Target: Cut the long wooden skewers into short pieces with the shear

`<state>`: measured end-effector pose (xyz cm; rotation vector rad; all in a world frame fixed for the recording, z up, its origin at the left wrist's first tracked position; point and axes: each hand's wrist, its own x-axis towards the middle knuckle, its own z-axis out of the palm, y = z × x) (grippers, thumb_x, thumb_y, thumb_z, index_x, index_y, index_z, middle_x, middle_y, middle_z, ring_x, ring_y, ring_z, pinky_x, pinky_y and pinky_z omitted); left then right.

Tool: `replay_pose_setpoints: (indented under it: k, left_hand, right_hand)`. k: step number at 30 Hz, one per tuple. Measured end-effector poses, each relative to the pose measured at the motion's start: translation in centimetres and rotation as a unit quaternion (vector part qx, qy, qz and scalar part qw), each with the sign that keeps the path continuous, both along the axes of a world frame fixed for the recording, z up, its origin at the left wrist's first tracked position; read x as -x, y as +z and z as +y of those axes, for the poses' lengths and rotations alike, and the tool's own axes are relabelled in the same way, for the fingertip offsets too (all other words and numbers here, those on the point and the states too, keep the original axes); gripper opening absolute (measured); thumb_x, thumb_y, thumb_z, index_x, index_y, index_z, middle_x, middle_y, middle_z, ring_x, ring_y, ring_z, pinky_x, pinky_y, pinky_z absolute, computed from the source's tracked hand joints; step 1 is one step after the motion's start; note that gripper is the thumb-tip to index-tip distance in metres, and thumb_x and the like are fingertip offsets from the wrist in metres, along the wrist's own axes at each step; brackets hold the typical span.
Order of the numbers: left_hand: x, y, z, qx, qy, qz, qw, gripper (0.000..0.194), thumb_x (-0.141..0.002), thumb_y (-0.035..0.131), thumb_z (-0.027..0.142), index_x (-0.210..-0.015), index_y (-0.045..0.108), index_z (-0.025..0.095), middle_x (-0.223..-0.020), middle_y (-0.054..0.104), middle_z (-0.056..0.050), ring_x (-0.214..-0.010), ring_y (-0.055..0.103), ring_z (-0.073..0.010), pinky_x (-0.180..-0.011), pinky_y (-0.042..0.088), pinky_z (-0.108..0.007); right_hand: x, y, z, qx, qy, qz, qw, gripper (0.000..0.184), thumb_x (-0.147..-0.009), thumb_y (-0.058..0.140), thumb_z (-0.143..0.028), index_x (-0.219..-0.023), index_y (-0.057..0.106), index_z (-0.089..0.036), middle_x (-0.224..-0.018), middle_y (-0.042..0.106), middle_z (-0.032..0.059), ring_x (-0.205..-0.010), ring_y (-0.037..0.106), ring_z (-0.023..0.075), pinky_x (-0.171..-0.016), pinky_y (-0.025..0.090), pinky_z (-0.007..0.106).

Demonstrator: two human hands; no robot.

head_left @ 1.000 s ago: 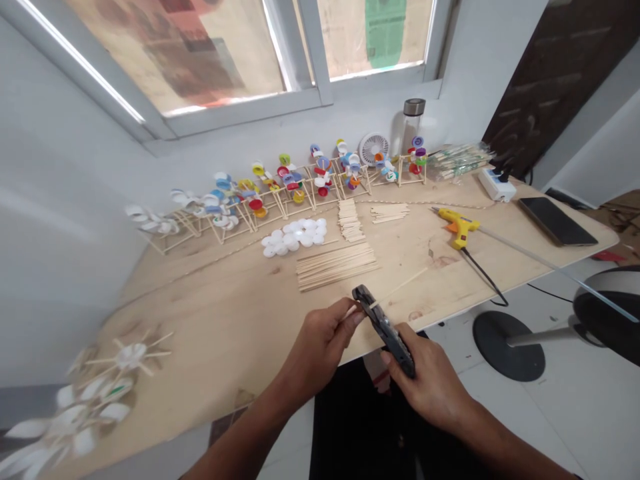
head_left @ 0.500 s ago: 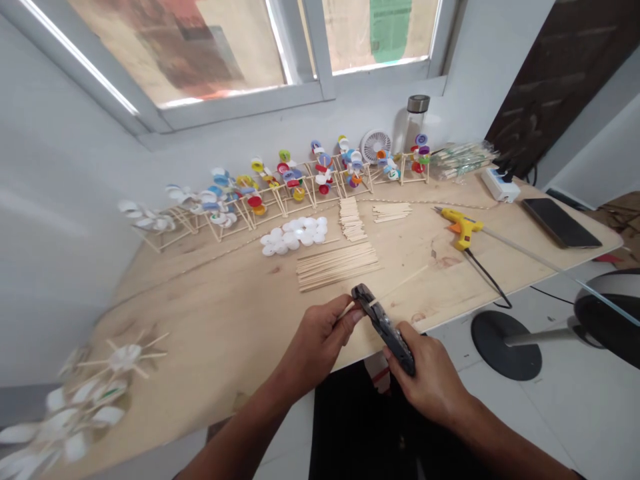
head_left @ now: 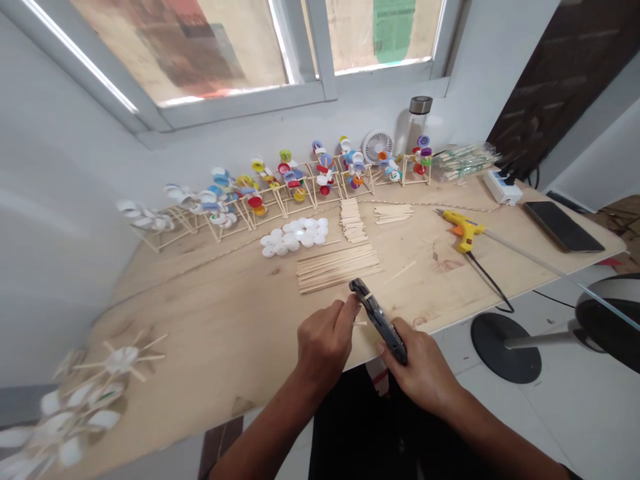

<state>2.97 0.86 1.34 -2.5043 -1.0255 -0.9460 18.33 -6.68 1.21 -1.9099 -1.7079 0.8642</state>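
Observation:
My right hand [head_left: 423, 373] grips black cutting pliers [head_left: 376, 316] over the near edge of the wooden table [head_left: 210, 333], jaws pointing up and away. My left hand [head_left: 324, 338] pinches a short piece of thin wooden stick [head_left: 360, 323] right beside the pliers' jaws. A longer loose piece of stick [head_left: 401, 271] lies on the table just beyond the pliers, apart from both hands.
Behind the hands lie a bundle of long sticks [head_left: 337, 265], white bottle caps [head_left: 295, 235], short stick stacks [head_left: 351, 220] and a yellow glue gun [head_left: 463, 229]. Stick frames with coloured caps [head_left: 295, 180] line the wall. A phone [head_left: 563, 225] lies far right; white cap wheels [head_left: 115, 363] sit far left.
The long stick that ran from the pliers' jaws up to the right has parted; its far piece now lies on the table. My left hand keeps the short end.

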Motion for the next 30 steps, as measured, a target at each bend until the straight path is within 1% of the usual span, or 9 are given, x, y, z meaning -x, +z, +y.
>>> replay_pose_setpoints:
  k: [3, 6, 9, 12, 15, 18, 23, 27, 30]
  left_hand:
    - [0.1, 0.3, 0.0, -0.004, -0.010, 0.008, 1.000, 0.016, -0.085, 0.046, 0.014, -0.095, 0.059, 0.012, -0.053, 0.049, 0.002, -0.044, 0.044, -0.0088, -0.045, 0.028, -0.024]
    - [0.1, 0.6, -0.2, 0.014, -0.021, 0.004, 1.000, 0.016, -0.085, 0.045, 0.012, -0.094, 0.058, 0.012, -0.053, 0.049, 0.002, -0.045, 0.044, -0.0093, -0.044, 0.029, -0.023]
    - [0.1, 0.9, -0.4, 0.059, -0.043, -0.011, 0.997, 0.020, -0.086, 0.040, 0.011, -0.094, 0.058, 0.013, -0.054, 0.050, 0.002, -0.046, 0.046, -0.0093, -0.044, 0.031, -0.021]
    - [0.4, 1.2, -0.5, 0.131, -0.070, -0.034, 0.988, 0.020, -0.086, 0.038, 0.013, -0.091, 0.057, 0.014, -0.059, 0.055, 0.000, -0.049, 0.050, -0.0097, -0.046, 0.035, -0.020]
    - [0.8, 1.7, -0.5, 0.224, -0.109, -0.065, 0.966, 0.019, -0.086, 0.038, 0.014, -0.087, 0.057, 0.016, -0.065, 0.060, -0.002, -0.053, 0.054, -0.0102, -0.050, 0.039, -0.020]
    - [1.2, 2.5, -0.3, 0.317, -0.140, -0.085, 0.934, 0.020, -0.086, 0.037, 0.015, -0.080, 0.057, 0.017, -0.063, 0.060, -0.001, -0.054, 0.055, -0.0104, -0.051, 0.040, -0.019]
    - [1.5, 4.2, 0.0, 0.413, -0.164, -0.076, 0.892, 0.022, -0.087, 0.038, 0.019, -0.074, 0.056, 0.017, -0.060, 0.057, 0.002, -0.052, 0.053, -0.0090, -0.049, 0.036, -0.018]
    - [1.6, 4.4, 0.1, 0.431, -0.159, -0.073, 0.885, 0.023, -0.088, 0.039, 0.021, -0.073, 0.056, 0.017, -0.060, 0.056, 0.002, -0.052, 0.051, -0.0087, -0.048, 0.034, -0.018]
    - [1.4, 3.5, 0.1, 0.394, -0.150, -0.067, 0.904, 0.022, -0.088, 0.038, 0.019, -0.078, 0.057, 0.017, -0.066, 0.060, 0.001, -0.054, 0.053, -0.0091, -0.049, 0.037, -0.018]
  right_hand:
    - [-0.1, 0.3, -0.3, 0.000, 0.005, 0.008, 1.000, 0.010, -0.083, 0.047, -0.030, -0.079, 0.047, -0.020, -0.067, 0.060, 0.0011, -0.061, 0.056, 0.0167, -0.054, 0.034, 0.023]
    - [-0.1, 0.5, -0.6, -0.003, 0.007, 0.003, 1.000, 0.010, -0.083, 0.046, -0.029, -0.080, 0.046, -0.020, -0.068, 0.059, 0.0012, -0.060, 0.056, 0.0167, -0.054, 0.034, 0.023]
    - [-0.3, 0.6, -0.8, -0.009, 0.010, -0.006, 1.000, 0.009, -0.083, 0.046, -0.029, -0.081, 0.046, -0.020, -0.067, 0.060, 0.0013, -0.060, 0.057, 0.0171, -0.054, 0.034, 0.023]
    - [-0.5, 0.6, -1.0, -0.016, 0.016, -0.013, 1.000, 0.009, -0.083, 0.046, -0.028, -0.084, 0.048, -0.020, -0.068, 0.060, 0.0016, -0.061, 0.058, 0.0179, -0.055, 0.035, 0.024]
    - [-0.6, 0.6, -1.2, -0.020, 0.022, -0.016, 0.999, 0.008, -0.081, 0.047, -0.025, -0.087, 0.049, -0.020, -0.071, 0.061, 0.0022, -0.064, 0.059, 0.0187, -0.056, 0.036, 0.024]
    - [-0.7, 0.7, -1.4, -0.022, 0.025, -0.019, 0.999, 0.008, -0.080, 0.048, -0.023, -0.088, 0.049, -0.021, -0.073, 0.061, 0.0026, -0.064, 0.060, 0.0188, -0.056, 0.036, 0.024]
    - [-0.8, 0.8, -1.5, -0.029, 0.038, -0.025, 0.999, 0.005, -0.080, 0.048, -0.023, -0.083, 0.046, -0.021, -0.070, 0.061, 0.0018, -0.061, 0.059, 0.0181, -0.054, 0.036, 0.024]
    - [-0.6, 0.6, -1.5, -0.022, 0.034, -0.042, 0.998, 0.003, -0.080, 0.047, -0.023, -0.080, 0.045, -0.021, -0.065, 0.060, 0.0009, -0.058, 0.058, 0.0181, -0.052, 0.034, 0.023]
    - [-0.4, 0.4, -1.3, -0.013, 0.024, -0.056, 0.998, 0.006, -0.081, 0.047, -0.026, -0.079, 0.044, -0.021, -0.063, 0.060, 0.0014, -0.058, 0.059, 0.0187, -0.052, 0.033, 0.024]
